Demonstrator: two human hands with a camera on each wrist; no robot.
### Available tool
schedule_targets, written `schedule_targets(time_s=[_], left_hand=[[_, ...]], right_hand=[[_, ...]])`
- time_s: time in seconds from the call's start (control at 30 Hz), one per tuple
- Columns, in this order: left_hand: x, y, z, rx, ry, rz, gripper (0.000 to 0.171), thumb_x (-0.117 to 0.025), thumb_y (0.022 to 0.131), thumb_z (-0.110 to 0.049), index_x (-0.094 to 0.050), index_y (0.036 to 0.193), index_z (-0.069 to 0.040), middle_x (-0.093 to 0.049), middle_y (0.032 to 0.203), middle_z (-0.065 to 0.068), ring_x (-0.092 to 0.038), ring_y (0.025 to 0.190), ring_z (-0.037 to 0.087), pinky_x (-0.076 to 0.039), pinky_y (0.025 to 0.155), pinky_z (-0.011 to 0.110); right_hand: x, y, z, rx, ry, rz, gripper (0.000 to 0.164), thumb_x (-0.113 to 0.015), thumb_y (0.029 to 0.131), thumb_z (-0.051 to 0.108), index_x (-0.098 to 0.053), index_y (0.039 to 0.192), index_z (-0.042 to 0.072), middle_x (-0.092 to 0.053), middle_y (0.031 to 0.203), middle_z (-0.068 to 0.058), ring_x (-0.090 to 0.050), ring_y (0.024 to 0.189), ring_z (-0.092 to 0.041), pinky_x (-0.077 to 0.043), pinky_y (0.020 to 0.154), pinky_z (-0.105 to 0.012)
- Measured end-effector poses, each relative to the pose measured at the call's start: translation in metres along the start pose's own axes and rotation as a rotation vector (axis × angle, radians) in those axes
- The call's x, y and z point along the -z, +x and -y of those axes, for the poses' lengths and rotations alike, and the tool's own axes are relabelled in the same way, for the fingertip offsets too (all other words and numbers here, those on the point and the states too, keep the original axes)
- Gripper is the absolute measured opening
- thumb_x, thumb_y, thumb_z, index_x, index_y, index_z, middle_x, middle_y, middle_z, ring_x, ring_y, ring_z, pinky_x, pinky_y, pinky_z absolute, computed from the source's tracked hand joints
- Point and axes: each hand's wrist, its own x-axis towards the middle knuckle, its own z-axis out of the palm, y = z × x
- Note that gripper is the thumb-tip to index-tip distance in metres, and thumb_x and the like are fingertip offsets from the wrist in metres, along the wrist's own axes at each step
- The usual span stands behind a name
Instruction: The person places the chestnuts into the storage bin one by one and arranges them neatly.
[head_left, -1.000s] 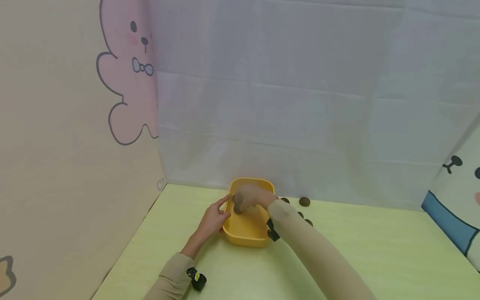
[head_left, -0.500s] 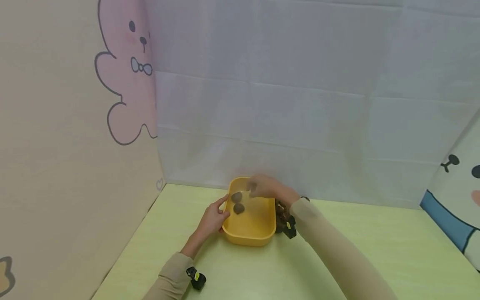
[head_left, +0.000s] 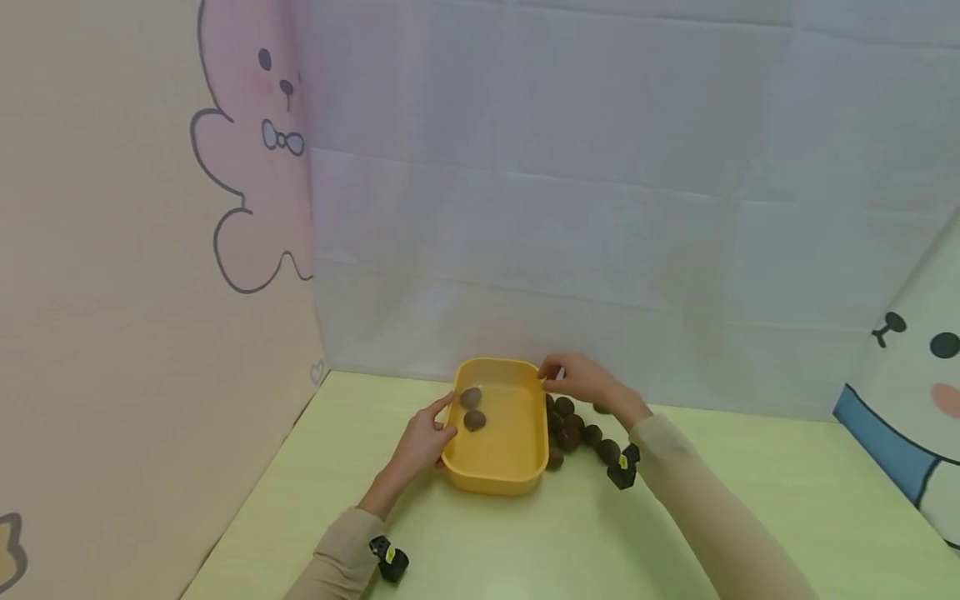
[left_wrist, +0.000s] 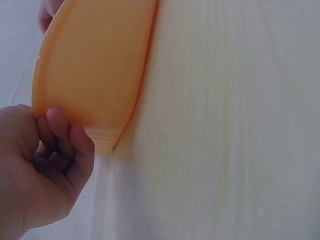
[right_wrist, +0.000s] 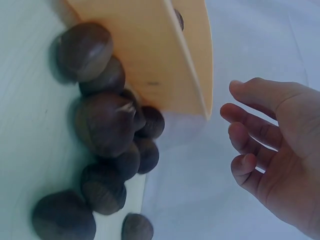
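Note:
A yellow plastic basin (head_left: 498, 450) stands on the table, two chestnuts (head_left: 474, 419) lying inside near its left wall. My left hand (head_left: 422, 437) grips the left rim; in the left wrist view its fingers (left_wrist: 80, 145) curl against the basin's outer side. Above the far right corner is my right hand (head_left: 581, 379), its fingers loosely bent. The right wrist view shows this hand holding nothing, apart from the basin's rim. A heap of brown chestnuts (right_wrist: 105, 125) lies on the table along the basin's right side, below the right hand.
One chestnut (right_wrist: 137, 227) lies apart from the heap, toward the back. A pale hanging sheet (head_left: 600, 250) rises behind the table (head_left: 300, 517), close to the basin's far end. A side wall (head_left: 150, 350) with a pink cartoon figure borders the left.
My right hand has let go of chestnuts inside the basin and moved right, out past its far right corner. The left hand keeps its grip on the rim.

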Motion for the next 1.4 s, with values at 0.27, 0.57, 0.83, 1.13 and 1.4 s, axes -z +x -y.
schedule_targets(time_s=[0.27,0.57,0.83,1.13,1.4], left_hand=[[0.001,0.000,-0.003,0.006,0.000,-0.002,0.065,-0.054,0.088,-0.007,-0.041,0.152,-0.011,-0.050,0.052,0.001,-0.049,0.035,0.012,-0.046,0.037,0.026],[0.001,0.001,-0.003,-0.010,-0.009,-0.006,0.065,-0.054,0.087,-0.006,-0.042,0.151,-0.008,-0.051,0.051,0.004,-0.048,0.034,0.010,-0.047,0.037,0.027],[0.001,0.000,-0.002,-0.002,-0.005,-0.001,0.065,-0.054,0.088,-0.006,-0.042,0.152,-0.009,-0.047,0.050,-0.001,-0.049,0.034,0.010,-0.050,0.039,0.030],[0.001,-0.001,-0.003,0.007,-0.005,-0.004,0.065,-0.054,0.088,-0.007,-0.042,0.152,-0.010,-0.049,0.052,0.000,-0.050,0.035,0.011,-0.050,0.039,0.030],[-0.001,0.001,-0.003,0.013,0.005,-0.004,0.065,-0.054,0.087,-0.007,-0.042,0.152,-0.011,-0.049,0.052,0.001,-0.049,0.034,0.011,-0.048,0.038,0.028]], right_hand=[[0.007,-0.018,-0.027,-0.047,0.004,-0.050,0.020,-0.064,0.092,0.012,-0.070,0.107,-0.001,-0.069,0.097,-0.009,-0.063,0.090,-0.026,-0.053,0.078,-0.040],[0.006,-0.036,-0.052,-0.138,0.020,-0.103,0.023,-0.065,0.091,0.010,-0.070,0.109,-0.003,-0.069,0.096,-0.012,-0.062,0.088,-0.027,-0.052,0.073,-0.035],[-0.001,-0.053,-0.075,-0.201,0.055,-0.155,0.027,-0.065,0.090,0.012,-0.068,0.112,-0.004,-0.069,0.101,-0.017,-0.062,0.092,-0.030,-0.051,0.074,-0.035],[-0.008,-0.065,-0.094,-0.236,0.081,-0.194,0.033,-0.069,0.089,0.015,-0.067,0.116,-0.004,-0.066,0.108,-0.022,-0.061,0.099,-0.034,-0.050,0.080,-0.038],[-0.018,-0.072,-0.104,-0.202,0.065,-0.216,0.037,-0.069,0.088,0.015,-0.065,0.118,-0.007,-0.064,0.111,-0.024,-0.058,0.105,-0.040,-0.049,0.083,-0.042]])
